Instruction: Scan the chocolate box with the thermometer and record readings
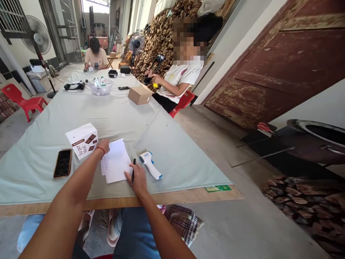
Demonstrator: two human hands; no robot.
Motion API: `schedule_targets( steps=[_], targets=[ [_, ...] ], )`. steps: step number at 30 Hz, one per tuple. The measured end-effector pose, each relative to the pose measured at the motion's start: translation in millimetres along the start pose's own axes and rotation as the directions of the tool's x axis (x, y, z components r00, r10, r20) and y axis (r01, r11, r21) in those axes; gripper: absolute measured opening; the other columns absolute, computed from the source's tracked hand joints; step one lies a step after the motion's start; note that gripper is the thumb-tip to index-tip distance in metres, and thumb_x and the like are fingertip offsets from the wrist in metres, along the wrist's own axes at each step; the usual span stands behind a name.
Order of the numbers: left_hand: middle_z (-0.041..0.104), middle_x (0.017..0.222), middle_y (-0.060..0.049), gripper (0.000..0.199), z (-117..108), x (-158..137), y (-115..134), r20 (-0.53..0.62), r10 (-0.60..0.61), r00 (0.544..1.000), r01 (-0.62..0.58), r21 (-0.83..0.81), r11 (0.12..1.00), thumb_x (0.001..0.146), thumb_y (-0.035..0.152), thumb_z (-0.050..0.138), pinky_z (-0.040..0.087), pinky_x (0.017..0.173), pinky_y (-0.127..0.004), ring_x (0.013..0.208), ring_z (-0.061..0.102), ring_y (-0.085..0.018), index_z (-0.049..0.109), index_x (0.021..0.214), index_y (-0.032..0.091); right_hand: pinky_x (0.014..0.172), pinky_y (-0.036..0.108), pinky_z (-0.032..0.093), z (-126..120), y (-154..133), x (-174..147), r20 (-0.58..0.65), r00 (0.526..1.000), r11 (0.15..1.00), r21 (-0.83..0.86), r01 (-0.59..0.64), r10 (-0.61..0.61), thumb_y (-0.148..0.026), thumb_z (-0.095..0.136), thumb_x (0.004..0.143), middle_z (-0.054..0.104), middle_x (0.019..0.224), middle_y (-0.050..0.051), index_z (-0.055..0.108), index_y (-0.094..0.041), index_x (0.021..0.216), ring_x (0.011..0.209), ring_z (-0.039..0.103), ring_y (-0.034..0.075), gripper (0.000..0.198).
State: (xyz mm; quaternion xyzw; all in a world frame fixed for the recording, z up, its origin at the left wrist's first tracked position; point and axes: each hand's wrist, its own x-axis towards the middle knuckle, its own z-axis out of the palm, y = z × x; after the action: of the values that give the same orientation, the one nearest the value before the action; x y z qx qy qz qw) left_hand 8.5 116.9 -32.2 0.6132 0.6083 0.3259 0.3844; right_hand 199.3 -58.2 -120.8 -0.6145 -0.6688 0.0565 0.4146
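A black pen is held in my right hand, which rests at the right edge of a stack of white paper sheets. Printed sheets show along the stack's left side. My left hand, with a red cord at the wrist, lies at the stack's upper left corner, between it and a white "Super Meal" box; its fingers are too unclear to read. Left of that arm lies a phone with a dark screen. A white and blue infrared thermometer lies just right of my right hand.
A cardboard box, a clear plastic bowl with bottles and a black headset stand farther up the cloth-covered table. One person sits at the right side, another at the far end. Firewood lies on the floor at right.
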Motion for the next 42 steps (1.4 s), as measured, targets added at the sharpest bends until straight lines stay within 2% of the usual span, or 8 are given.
schedule_targets(
  steps=[5,11,17,22,28,32,36,42],
  targets=[
    [0.071,0.096,-0.011,0.052,-10.6,-38.2,-10.0,-0.055,-0.015,0.998,-0.002,-0.300,0.954,0.077,0.038,0.072,0.054,0.085,-0.039,0.092,0.069,-0.025,0.060,0.121,0.013,0.099,0.050,0.042,-1.4,1.3,-1.4,0.000,1.000,1.000,0.019,-0.015,0.015,-0.040,0.056,0.088,0.065,0.120,0.017,0.060,-0.017,0.112,0.115,0.054,0.030,0.034],
    [0.072,0.098,-0.010,0.048,21.5,-115.4,-43.4,-0.076,-0.068,0.995,0.024,-0.469,0.883,0.060,0.029,0.080,0.055,0.083,-0.041,0.089,0.068,-0.025,0.064,0.102,0.013,0.099,0.051,0.043,-3.1,-0.2,0.6,0.016,0.999,0.998,0.049,-0.044,0.043,-0.041,0.053,0.089,0.064,0.120,0.016,0.059,-0.017,0.111,0.113,0.054,0.030,0.034],
    [0.072,0.101,-0.011,0.038,33.6,-148.9,-60.0,-0.066,-0.164,0.984,0.109,-0.502,0.858,0.068,0.020,0.070,0.056,0.083,-0.040,0.089,0.068,-0.024,0.061,0.104,0.013,0.101,0.051,0.042,-36.2,-26.9,-5.3,-0.256,0.966,0.992,0.123,-0.005,0.037,-0.035,0.038,0.097,0.062,0.118,0.014,0.054,-0.018,0.124,0.117,0.052,0.027,0.036],
    [0.069,0.112,-0.012,0.056,28.5,-160.2,-69.9,-0.130,-0.234,0.964,0.147,-0.473,0.869,0.069,0.014,0.070,0.053,0.090,-0.040,0.100,0.067,-0.024,0.051,0.121,0.015,0.097,0.051,0.044,-64.8,-68.4,-2.6,-0.185,0.983,0.990,0.133,0.037,-0.012,-0.038,0.037,0.097,0.064,0.107,0.015,0.056,-0.020,0.127,0.106,0.058,0.028,0.039],
    [0.070,0.104,-0.009,0.058,19.2,-152.6,-59.1,-0.100,-0.210,0.973,0.149,-0.424,0.894,0.069,0.018,0.072,0.054,0.088,-0.039,0.096,0.067,-0.025,0.050,0.123,0.015,0.096,0.043,0.048,-42.3,-100.6,-10.4,-0.008,1.000,0.909,0.417,-0.018,0.023,-0.036,0.040,0.097,0.066,0.112,0.011,0.060,-0.021,0.121,0.107,0.060,0.023,0.034],
    [0.066,0.107,-0.014,0.068,-5.8,-161.8,-54.0,-0.161,-0.143,0.976,0.125,-0.118,0.985,0.063,0.031,0.082,0.048,0.095,-0.046,0.109,0.062,-0.035,0.053,0.121,0.013,0.093,0.040,0.050,-33.0,-97.8,-28.5,0.081,0.994,0.872,0.479,-0.102,0.071,-0.037,0.043,0.095,0.067,0.107,0.011,0.064,-0.020,0.116,0.103,0.062,0.022,0.034],
    [0.055,0.129,-0.020,0.072,-27.0,-190.4,-60.3,-0.133,0.182,0.974,-0.120,0.376,0.919,0.071,0.044,0.076,0.037,0.107,-0.051,0.126,0.049,-0.038,0.050,0.130,0.013,0.088,0.038,0.051,-44.6,-90.1,-29.5,0.106,0.973,0.802,0.552,-0.227,0.203,-0.041,0.044,0.093,0.069,0.101,0.008,0.069,-0.020,0.108,0.093,0.064,0.020,0.036],
    [0.043,0.147,-0.017,0.065,-10.3,-236.7,-70.0,0.099,0.362,0.927,-0.365,0.463,0.808,0.078,0.047,0.069,0.024,0.117,-0.052,0.138,0.036,-0.034,0.052,0.133,0.018,0.073,0.034,0.051,-43.6,-95.4,-18.7,0.204,0.883,0.636,0.628,-0.449,0.422,-0.040,0.064,0.073,0.070,0.080,0.003,0.069,-0.020,0.085,0.075,0.063,0.019,0.024]
  ],
)
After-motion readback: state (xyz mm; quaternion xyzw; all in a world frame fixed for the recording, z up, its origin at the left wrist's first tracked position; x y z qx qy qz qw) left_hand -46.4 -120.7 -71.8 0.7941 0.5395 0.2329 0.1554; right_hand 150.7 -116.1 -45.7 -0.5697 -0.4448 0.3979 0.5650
